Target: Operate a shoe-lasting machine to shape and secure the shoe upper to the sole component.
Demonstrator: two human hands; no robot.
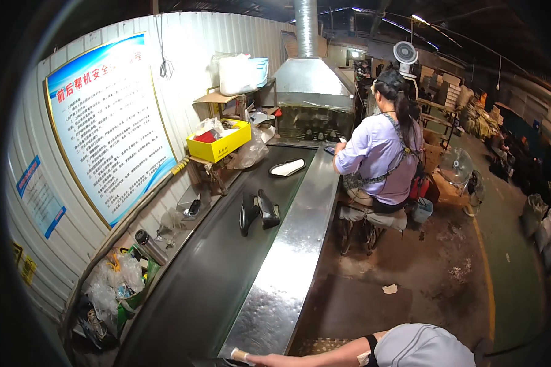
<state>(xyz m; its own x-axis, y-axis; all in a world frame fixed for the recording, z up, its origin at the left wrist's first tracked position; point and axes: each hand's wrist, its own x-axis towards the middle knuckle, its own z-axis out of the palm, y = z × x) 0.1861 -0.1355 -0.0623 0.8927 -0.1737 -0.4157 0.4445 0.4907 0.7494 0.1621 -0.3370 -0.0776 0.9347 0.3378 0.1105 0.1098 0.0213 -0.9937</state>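
My right forearm comes in from the lower right, with a grey sleeve and a black band. My right hand [260, 359] is at the bottom edge, over the near end of the shiny metal ledge [281, 269]. A tan wrap covers one fingertip; the other fingers are cut off or hidden. Beside that fingertip is a dark object [217, 362], too cropped to name. My left hand is out of view. Farther up the dark conveyor belt [183, 293] lie two black shoes [248, 214] side by side. Beyond them rests a dark shoe-shaped piece with a white top [288, 167].
A person in a lilac shirt [379, 153] sits right of the ledge. A metal-hooded machine [315, 82] stands at the belt's far end. Along the left wall are a yellow box [220, 142], a thermos [150, 244] and plastic bags [125, 275]. Fans [456, 165] stand right.
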